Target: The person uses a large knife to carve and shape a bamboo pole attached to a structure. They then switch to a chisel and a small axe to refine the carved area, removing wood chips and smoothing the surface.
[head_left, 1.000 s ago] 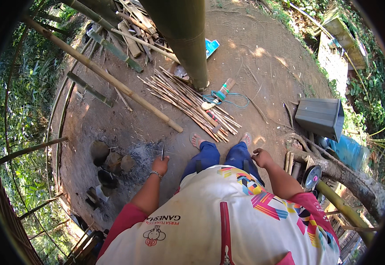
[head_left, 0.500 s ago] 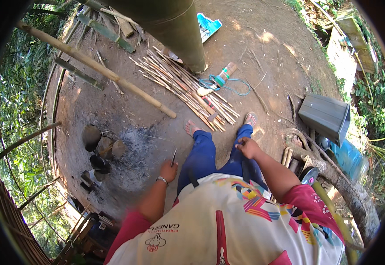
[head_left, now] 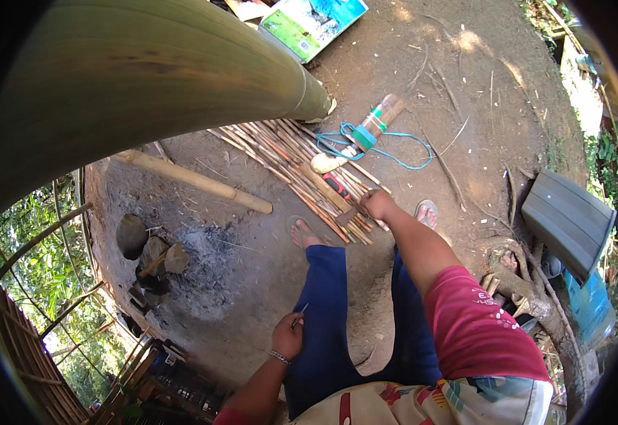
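While the right hand [head_left: 378, 204] closed on a tool handle among the bamboo strips [head_left: 302, 166], the left hand [head_left: 288, 334] pinched a thin blade [head_left: 300, 316]; leaning further risked a nick to the leg.

The person is wearing a shirt with red short sleeves [head_left: 475, 322] and a pale, multicoloured patterned body, dark blue trousers [head_left: 327, 319], a thin beaded bracelet [head_left: 275, 356] at the left wrist, and flip-flop sandals [head_left: 302, 230].
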Demonstrator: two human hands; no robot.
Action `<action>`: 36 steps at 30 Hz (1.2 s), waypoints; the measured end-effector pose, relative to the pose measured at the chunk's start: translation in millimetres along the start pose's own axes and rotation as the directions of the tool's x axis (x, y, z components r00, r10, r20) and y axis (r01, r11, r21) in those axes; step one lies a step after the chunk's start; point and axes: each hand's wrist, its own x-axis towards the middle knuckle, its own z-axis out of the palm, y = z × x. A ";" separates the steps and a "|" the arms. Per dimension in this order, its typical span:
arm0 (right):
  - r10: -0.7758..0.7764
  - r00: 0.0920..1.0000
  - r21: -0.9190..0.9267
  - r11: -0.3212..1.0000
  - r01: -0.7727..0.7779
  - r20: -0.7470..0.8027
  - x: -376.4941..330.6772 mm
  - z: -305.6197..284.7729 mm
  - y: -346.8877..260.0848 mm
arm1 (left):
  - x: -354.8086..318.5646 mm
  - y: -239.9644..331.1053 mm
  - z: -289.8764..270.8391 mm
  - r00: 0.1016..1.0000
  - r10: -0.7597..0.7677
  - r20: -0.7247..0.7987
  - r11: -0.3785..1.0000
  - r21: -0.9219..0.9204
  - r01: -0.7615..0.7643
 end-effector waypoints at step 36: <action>0.328 0.929 0.978 0.171 0.118 -0.169 -38.8 34.1 145.1 | 409.2 43.1 146.6 0.973 -0.194 -0.128 0.858 -0.503 0.105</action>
